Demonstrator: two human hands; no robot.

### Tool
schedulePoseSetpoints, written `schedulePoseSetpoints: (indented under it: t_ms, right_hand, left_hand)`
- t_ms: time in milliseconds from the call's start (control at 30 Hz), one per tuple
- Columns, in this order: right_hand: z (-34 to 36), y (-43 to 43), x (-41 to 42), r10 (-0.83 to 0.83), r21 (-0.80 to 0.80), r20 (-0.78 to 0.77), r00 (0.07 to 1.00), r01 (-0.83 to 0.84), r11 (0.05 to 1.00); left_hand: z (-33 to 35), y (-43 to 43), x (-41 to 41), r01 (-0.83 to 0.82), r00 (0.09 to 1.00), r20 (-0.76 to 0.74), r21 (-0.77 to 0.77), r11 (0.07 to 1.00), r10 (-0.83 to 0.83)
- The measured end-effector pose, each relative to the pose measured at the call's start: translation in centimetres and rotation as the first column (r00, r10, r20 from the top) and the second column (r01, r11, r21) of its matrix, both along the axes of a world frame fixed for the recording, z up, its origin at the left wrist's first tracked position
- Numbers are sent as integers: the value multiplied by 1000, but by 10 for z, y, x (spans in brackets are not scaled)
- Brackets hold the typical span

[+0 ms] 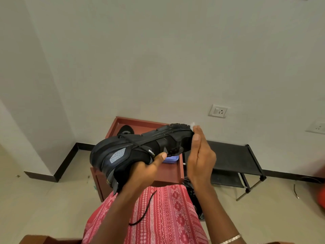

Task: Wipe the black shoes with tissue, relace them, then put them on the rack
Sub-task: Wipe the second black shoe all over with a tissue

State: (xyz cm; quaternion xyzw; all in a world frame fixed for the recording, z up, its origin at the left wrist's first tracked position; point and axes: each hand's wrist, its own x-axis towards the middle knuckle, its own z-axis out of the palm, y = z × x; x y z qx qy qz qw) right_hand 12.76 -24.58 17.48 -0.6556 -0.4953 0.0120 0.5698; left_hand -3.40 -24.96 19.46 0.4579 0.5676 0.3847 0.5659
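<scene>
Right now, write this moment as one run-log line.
step: wiping | left hand: grips shoe | right hand: presses tissue on toe | lace: loose | second shoe: on cabinet | rack: on floor

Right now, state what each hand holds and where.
Left hand grips black laced shoe underneath its midsection; right hand presses white tissue against its end.

White tissue scrap point(193, 124) hides mostly behind right hand point(200, 155), pale blue plastic box point(171, 159) sits largely behind black lace-up sneaker point(123, 152)
</scene>
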Motion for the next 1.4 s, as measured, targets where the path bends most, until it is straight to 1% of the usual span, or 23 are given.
schedulePoseSetpoints:
  t_ms: [67,133,200,233,300,333,400,467,500,567,633,700,800,867,933,967,1000,1067,1133,1200,1300,1400]
  right_hand:
    - [6,-5,-17,10,-21,48,999,-9,1000]
    - [14,-13,-39,127,-30,165,978,-124,992]
    - [17,-21,-58,280,-6,302,911,-292,956]
    - [18,-23,-62,331,7,369,869,-359,933]
    - [19,-18,-55,355,25,467,810,-414,910]
    - [18,-14,-46,338,38,484,807,-405,914]
    - [16,-4,-25,269,74,446,854,-335,939]
    - [12,-1,-14,202,106,333,921,-249,963]
    - [11,-1,-14,174,112,277,945,-212,971]
    - [10,-5,-24,128,96,207,970,-150,984]
    - [15,-11,-38,142,62,165,976,-154,986]
    - [21,-17,-51,231,30,146,962,-238,971]
    - [32,-25,-70,419,41,164,893,-430,902]
    - [36,-24,-71,491,24,247,836,-511,859]
    - [35,-14,-57,467,-20,356,809,-493,870]
    - [33,-8,-47,426,-14,382,820,-456,890]
    - [31,-3,-38,376,6,379,846,-409,913]
    - [26,1,-28,275,39,316,908,-302,952]
    - [24,-2,-37,227,27,271,935,-243,970]
    - [25,-8,-55,267,-4,261,928,-275,961]
    - [30,-14,-70,409,8,205,889,-420,908]
    - [33,-11,-64,482,-4,234,844,-495,869]
  left_hand:
    - [-3,1,2,5,999,-46,23,1000,-4]
    - [-3,0,5,34,996,-85,75,997,-28]
    - [-8,1,4,65,991,-128,124,990,-49]
    - [-10,1,4,80,988,-143,118,990,-63]
    - [-9,-1,4,117,982,-161,115,986,-98]
    - [-8,-2,4,123,984,-145,137,983,-103]
    - [-5,-2,4,126,989,-97,144,981,-113]
    - [-6,-2,4,147,989,-36,161,976,-143]
    - [-4,-3,4,174,984,6,187,967,-178]
    - [2,-9,1,194,963,146,207,959,-227]
    - [8,-13,-1,153,923,311,248,956,-229]
    - [5,-11,-1,103,888,405,286,953,-218]
    - [4,-13,2,44,901,399,304,952,-169]
    - [4,-15,1,28,920,362,324,946,-151]
    - [7,-16,-1,65,931,314,358,931,-186]
    - [6,-15,-1,77,928,317,352,933,-196]
    - [5,-13,-2,85,921,330,344,935,-205]
    - [4,-11,-3,76,923,332,336,939,-194]
    - [1,-9,-3,85,931,300,371,925,-206]
    - [-4,-11,-2,60,937,295,396,916,-189]
    - [-8,-15,-2,41,930,316,417,908,-188]
    - [-4,-17,-4,32,942,285,453,891,-179]
